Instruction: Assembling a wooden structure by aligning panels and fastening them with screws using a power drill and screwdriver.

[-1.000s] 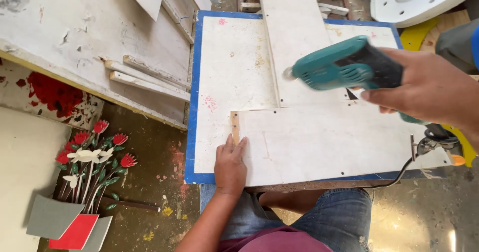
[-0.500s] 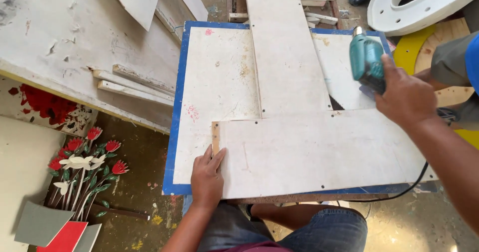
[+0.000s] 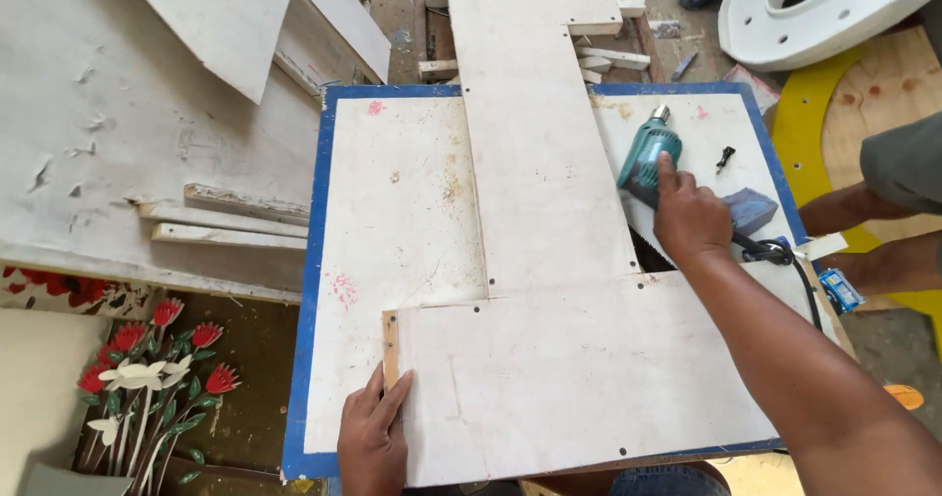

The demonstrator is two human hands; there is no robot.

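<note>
A white L-shaped board (image 3: 549,290) lies on a blue-edged white table (image 3: 392,221). My left hand (image 3: 374,435) presses flat on the board's near left corner, beside a thin wooden strip (image 3: 391,349) along its edge. My right hand (image 3: 691,217) rests on a teal power drill (image 3: 648,158) that lies on the table to the right of the board's upright arm. A black cable (image 3: 790,261) runs from the drill toward the right edge.
Worn white panels (image 3: 137,123) and loose wooden strips (image 3: 235,216) lie at left. A painted red flower cutout (image 3: 147,378) stands low left. A white curved form (image 3: 834,10) and a yellow plywood ring (image 3: 863,104) sit at right, beside another person's legs (image 3: 883,211).
My right hand has lowered the drill from above the board onto the table at the right. My left hand stays pressed on the board's near left corner.
</note>
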